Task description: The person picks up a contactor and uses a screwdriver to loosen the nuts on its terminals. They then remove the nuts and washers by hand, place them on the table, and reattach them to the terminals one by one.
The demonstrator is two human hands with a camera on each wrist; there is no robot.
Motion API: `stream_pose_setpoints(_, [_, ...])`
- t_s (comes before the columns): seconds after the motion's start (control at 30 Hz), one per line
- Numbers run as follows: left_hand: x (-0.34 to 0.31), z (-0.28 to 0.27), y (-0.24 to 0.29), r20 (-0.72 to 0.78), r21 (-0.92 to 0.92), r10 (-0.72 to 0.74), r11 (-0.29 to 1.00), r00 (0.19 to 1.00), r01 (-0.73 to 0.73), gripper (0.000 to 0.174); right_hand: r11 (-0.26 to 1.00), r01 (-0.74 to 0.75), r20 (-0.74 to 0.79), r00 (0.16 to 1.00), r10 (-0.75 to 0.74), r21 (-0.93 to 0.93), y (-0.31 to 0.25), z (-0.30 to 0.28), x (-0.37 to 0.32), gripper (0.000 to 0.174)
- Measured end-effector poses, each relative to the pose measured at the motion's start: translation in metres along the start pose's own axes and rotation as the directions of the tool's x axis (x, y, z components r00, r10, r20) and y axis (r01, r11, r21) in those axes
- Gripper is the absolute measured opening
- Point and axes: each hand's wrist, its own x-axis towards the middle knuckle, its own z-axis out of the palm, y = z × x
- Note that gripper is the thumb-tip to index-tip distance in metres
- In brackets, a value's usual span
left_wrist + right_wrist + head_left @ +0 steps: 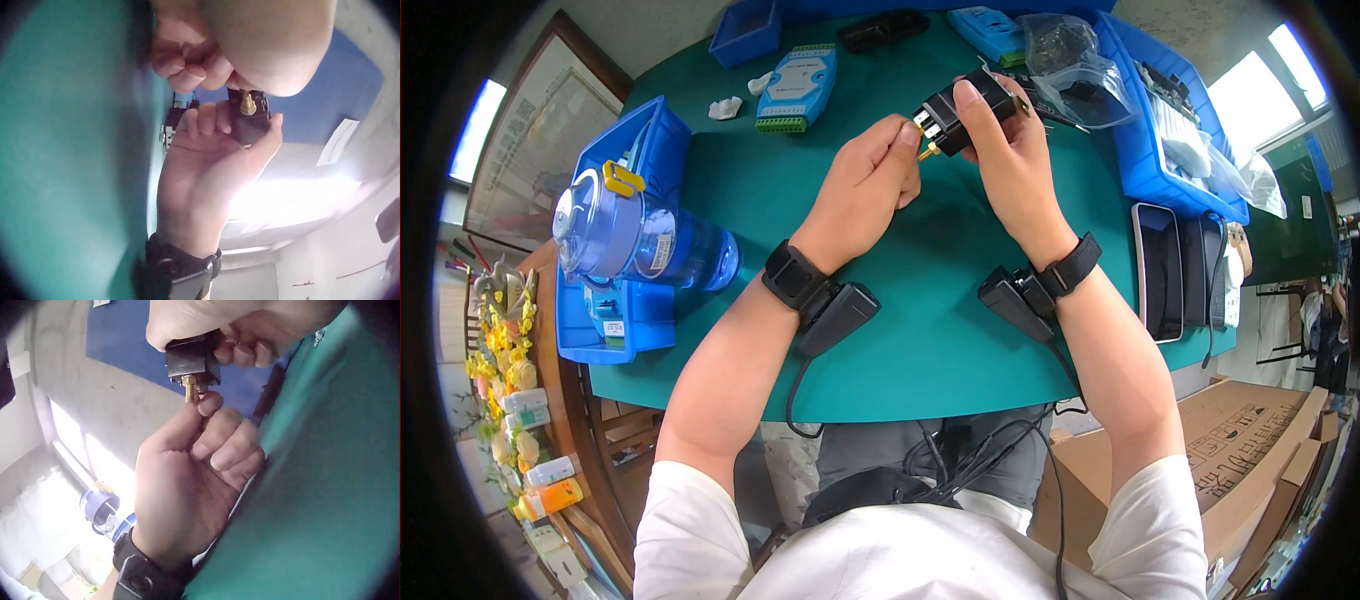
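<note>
My right hand (1012, 150) grips a small black box-shaped device (946, 124) above the green table, its thumb along the top. Metal tabs stick out at the box's far end. Two gold-coloured threaded connectors come out of the face turned to my left hand; one connector (930, 150) is bare, also visible as a brass stud (189, 392) in the right wrist view. My left hand (862, 172), fingers curled, pinches with thumb and forefinger at the other connector, which their tips mostly hide. In the left wrist view the right hand (200, 169) holds the box (251, 130) from below.
A blue water bottle (685, 248) lies over blue bins at the left. A blue-and-white terminal module (798, 85) sits at the back. At the right stand a blue parts bin (1145, 150), plastic bags (1090, 85) and a dark open case (1158, 275). Cables trail from both wrist cameras.
</note>
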Motion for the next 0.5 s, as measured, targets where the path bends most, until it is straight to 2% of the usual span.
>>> stream_pose_setpoints(0.07, [0.0002, -0.002, -0.0017, -0.009, 0.006, 0.022, 1.0, 1.0, -0.022, 0.031, 1.0, -0.002, 0.001, 1.0, 0.002, 0.019, -0.0001, 0.0019, -0.0006, 0.032])
stream_pose_setpoints(0.17, [-0.0007, -0.0019, -0.0002, 0.03, -0.1, 0.019, 0.995, 0.999, -0.016, 0.03, 1.0, -0.006, 0.03, 1.0, 0.005, 0.025, -0.0002, 0.0004, -0.0001, 0.033])
stream_pose_setpoints(0.5, [-0.0003, -0.0041, -0.0017, 0.112, -0.276, -0.001, 0.961, 0.994, 0.032, 0.03, 0.999, 0.021, 0.052, 0.998, -0.022, 0.025, 0.0037, -0.0007, 0.0014, 0.042])
